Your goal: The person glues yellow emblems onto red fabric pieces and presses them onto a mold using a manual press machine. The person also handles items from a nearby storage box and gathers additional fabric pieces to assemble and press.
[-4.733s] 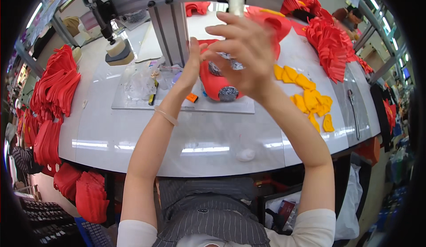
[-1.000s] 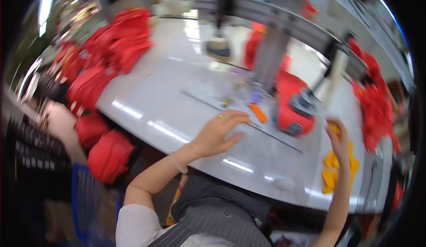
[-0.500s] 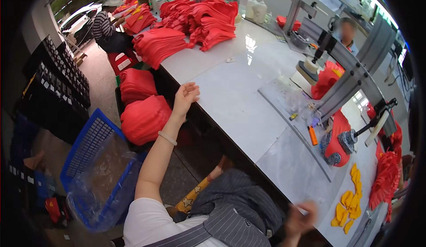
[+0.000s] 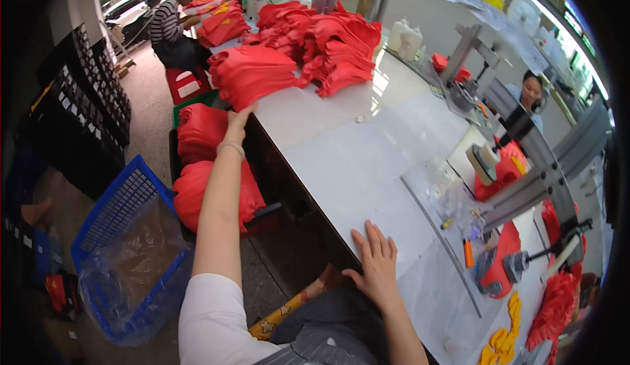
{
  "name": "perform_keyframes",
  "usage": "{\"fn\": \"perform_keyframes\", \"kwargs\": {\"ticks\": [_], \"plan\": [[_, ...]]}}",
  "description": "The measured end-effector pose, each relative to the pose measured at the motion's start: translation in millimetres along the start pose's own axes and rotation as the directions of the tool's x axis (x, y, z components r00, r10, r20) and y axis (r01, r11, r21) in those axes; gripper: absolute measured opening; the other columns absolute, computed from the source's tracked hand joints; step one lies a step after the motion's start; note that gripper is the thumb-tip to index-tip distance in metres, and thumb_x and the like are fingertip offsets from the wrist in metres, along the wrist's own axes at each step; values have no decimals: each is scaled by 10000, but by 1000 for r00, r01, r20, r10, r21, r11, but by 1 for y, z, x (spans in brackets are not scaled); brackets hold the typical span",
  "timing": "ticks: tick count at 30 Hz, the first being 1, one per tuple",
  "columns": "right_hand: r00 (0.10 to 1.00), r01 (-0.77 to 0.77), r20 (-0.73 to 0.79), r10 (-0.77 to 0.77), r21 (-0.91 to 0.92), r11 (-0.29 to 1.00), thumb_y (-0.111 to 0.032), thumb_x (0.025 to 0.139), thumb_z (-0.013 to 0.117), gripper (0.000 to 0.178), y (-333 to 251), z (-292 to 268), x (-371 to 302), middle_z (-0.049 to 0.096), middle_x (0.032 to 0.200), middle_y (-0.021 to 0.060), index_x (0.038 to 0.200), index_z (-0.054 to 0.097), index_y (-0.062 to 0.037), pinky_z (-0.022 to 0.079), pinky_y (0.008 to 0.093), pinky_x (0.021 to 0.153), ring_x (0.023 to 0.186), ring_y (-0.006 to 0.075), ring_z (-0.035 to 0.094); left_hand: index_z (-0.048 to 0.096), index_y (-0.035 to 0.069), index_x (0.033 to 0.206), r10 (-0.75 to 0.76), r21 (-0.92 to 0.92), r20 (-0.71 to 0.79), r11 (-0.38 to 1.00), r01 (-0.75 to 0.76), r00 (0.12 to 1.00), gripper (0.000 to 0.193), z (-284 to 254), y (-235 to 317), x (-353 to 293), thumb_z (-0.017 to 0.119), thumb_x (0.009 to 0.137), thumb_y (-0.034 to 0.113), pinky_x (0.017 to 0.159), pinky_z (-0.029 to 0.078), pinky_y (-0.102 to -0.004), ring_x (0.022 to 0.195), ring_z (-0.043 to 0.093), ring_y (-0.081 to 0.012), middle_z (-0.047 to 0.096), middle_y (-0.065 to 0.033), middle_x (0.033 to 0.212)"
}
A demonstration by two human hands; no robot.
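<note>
My left hand (image 4: 239, 123) reaches to the table's left corner, fingers stretched out. It is beside the near end of a stack of red fabric pieces (image 4: 252, 76) on the table; whether it touches them I cannot tell. Below that arm, more red bundles (image 4: 202, 129) fill a dark crate beside the table. My right hand (image 4: 377, 263) lies at the table's near edge, fingers spread and nothing in it.
A blue basket (image 4: 121, 211) lined with clear plastic stands at the left. On the white table (image 4: 341, 162) are a larger red heap (image 4: 328, 43), a clamping press (image 4: 502, 270), an orange cutter (image 4: 468, 253) and yellow pieces (image 4: 502, 345). Other people are at the far left and right.
My left hand has moved forward and left to the red stack's corner. The right hand has come up from the lower right onto the table edge. The view has shifted.
</note>
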State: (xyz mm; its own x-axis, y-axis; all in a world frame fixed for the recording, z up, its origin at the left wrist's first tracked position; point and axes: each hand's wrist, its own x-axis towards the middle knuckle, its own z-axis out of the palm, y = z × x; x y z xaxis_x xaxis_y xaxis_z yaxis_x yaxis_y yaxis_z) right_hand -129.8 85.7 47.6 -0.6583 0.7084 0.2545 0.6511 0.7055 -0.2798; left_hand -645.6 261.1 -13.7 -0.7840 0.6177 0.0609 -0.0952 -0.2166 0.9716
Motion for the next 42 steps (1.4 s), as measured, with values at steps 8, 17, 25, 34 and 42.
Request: {"fn": "perform_keyframes", "kwargs": {"ticks": [8, 17, 25, 34, 42], "plan": [[998, -28, 65, 27, 18, 999, -291, 628, 816, 854, 15, 0, 23, 291, 1501, 147, 1375, 430, -140, 213, 518, 1093, 1358, 313, 311, 419, 35, 1351, -92, -255, -81, 965, 69, 992, 933, 2, 21, 42, 889, 605, 341, 1033, 327, -516, 1256, 437, -238, 502, -65, 1342], [995, -26, 95, 30, -49, 998, -324, 672, 788, 862, 81, -3, 12, 276, 1507, 154, 1412, 383, -151, 234, 527, 1090, 1376, 310, 290, 662, 53, 1129, -159, 184, 136, 974, 133, 978, 546, 28, -37, 58, 803, 722, 389, 874, 442, -325, 1049, 543, -149, 620, -52, 1147], [994, 85, -70, -81, 59, 995, -311, 626, 818, 889, 136, 12, -29, 289, 1500, 187, 1391, 406, -121, 234, 536, 1102, 1385, 305, 300, 621, 33, 1150, -284, -69, 374, 941, 332, 883, 287, -24, -53, 102, 564, 925, 203, 1033, 425, -375, 1153, 524, -241, 603, -112, 1180], [942, 36, -334, -46, -35, 999, -421, 591, 829, 644, 182, 32, -125, 525, 1253, 121, 1122, 599, -138, 281, 545, 1049, 1260, 308, 413, 619, 90, 1102, -363, 291, 325, 917, 273, 873, 297, 83, -58, -134, 618, 852, 251, 909, 440, -321, 1059, 553, -178, 618, -28, 1160], [930, 158, -337, -148, 3, 987, -483, 550, 833, 616, 181, 56, -172, 590, 1105, 41, 1031, 619, -163, 305, 488, 1020, 1176, 262, 480, 563, 89, 1219, -437, 483, 466, 854, 193, 769, 371, 84, -18, -221, 558, 884, 250, 912, 472, -320, 1127, 528, -194, 532, -71, 1285]]}}
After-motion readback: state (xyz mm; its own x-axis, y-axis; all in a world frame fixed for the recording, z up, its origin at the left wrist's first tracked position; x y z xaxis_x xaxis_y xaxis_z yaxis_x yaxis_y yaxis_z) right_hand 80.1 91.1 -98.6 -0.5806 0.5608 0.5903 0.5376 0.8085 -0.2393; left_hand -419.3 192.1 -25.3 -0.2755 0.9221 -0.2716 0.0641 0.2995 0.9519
